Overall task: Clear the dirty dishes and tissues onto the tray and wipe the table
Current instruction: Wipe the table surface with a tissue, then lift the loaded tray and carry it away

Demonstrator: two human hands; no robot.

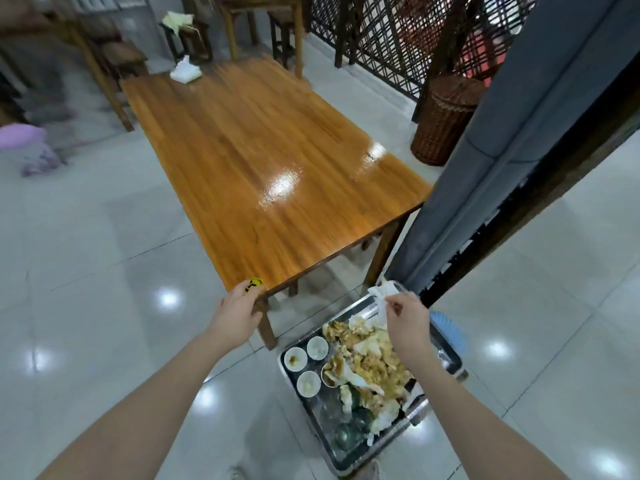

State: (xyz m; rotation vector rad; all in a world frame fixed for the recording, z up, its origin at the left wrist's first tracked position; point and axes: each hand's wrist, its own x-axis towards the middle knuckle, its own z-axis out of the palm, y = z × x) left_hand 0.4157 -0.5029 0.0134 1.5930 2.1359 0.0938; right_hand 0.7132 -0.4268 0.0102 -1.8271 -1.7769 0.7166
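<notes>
The wooden tabletop [270, 150] has a white tissue [185, 72] at its far end. A grey post [502, 150] stands on the right. The tray [322, 417], near right, holds dirty bowls [317, 348]. The left hand [239, 317] curls its fingers round a yellow thing [254, 284] at the near corner. The right hand [408, 323] pinches a crumpled tissue [381, 296] above the tray.

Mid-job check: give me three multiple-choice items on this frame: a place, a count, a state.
1. Where on the table lies the folded tissue? A. far end B. near corner C. middle
2. How many small white bowls stand on the tray? A. one B. three C. five
3. What is the right hand doing? A. hanging open B. pinching a crumpled tissue over the tray C. pressing the table
Key: 1 A, it lies by the far edge; 2 B, three sit at the tray's left; 3 B, fingertips hold it at the tray's far end.
</notes>
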